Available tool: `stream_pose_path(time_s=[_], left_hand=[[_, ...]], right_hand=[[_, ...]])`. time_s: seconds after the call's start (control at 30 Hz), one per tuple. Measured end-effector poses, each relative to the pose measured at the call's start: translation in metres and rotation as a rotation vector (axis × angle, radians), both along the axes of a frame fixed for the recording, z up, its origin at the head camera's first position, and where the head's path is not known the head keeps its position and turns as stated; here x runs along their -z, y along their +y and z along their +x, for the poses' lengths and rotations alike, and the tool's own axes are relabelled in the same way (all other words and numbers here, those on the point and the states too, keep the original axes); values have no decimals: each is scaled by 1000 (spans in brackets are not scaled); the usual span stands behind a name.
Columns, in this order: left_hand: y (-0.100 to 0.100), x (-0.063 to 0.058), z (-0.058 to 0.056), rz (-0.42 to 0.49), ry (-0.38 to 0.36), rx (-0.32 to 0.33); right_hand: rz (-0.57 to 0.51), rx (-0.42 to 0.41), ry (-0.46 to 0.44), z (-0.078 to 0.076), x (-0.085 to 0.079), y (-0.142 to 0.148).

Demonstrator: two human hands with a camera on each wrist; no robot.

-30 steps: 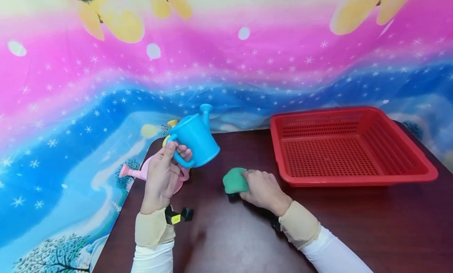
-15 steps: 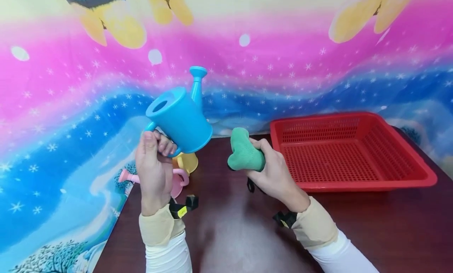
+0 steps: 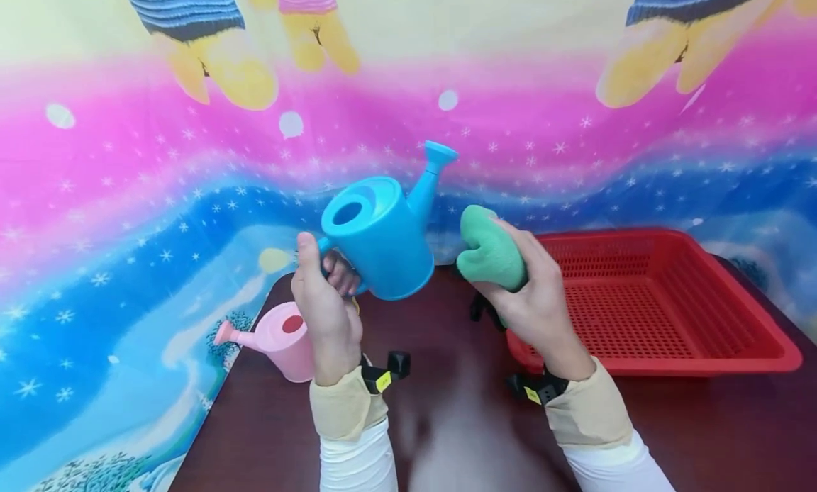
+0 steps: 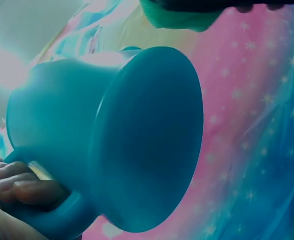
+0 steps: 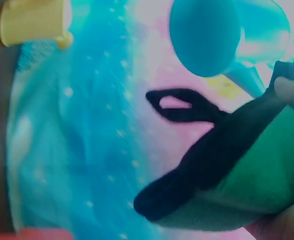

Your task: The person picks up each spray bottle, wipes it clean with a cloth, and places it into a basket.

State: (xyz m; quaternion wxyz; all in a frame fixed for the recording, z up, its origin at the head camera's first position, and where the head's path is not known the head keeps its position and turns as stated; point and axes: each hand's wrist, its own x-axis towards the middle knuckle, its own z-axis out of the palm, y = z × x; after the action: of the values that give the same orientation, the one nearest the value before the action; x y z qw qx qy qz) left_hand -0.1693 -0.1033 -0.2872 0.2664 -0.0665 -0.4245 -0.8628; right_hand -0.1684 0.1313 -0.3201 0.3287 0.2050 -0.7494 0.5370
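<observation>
- Left hand (image 3: 332, 315): fingers hooked round the handle of the blue watering can (image 3: 389, 244), held up above the surface (image 3: 459, 421). Can leans, top tipped left, spout up and right.
- Right hand (image 3: 539, 300): clamped on the green pad (image 3: 491, 254), just right of the can. Black loop (image 5: 179, 115) sticks out from the pad's dark side.
- Change: a second ago the pad was low, near the surface; now it's raised about level with the can. Both have shifted right in the last half second.
- Meaning (my read only): both items are lifted and paired, pad facing can, contact not yet made. The views show a gap.
- Pink watering can (image 3: 287, 343): on the surface, left, more exposed now the left hand has moved right.
- Yellow can (image 5: 32, 22): mostly hidden in the head view.
- Red basket (image 3: 702, 366): right, far side.
</observation>
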Motion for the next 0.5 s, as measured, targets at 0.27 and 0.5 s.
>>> stream_pose_path(time_s=[0.27,0.5], left_hand=[[17,8,-4,-86,-41,28],[29,6,-10,-165,-32,20]], right_hand=[[-16,56,42,7,-11,14],[-23,92,97,0,-13,6]])
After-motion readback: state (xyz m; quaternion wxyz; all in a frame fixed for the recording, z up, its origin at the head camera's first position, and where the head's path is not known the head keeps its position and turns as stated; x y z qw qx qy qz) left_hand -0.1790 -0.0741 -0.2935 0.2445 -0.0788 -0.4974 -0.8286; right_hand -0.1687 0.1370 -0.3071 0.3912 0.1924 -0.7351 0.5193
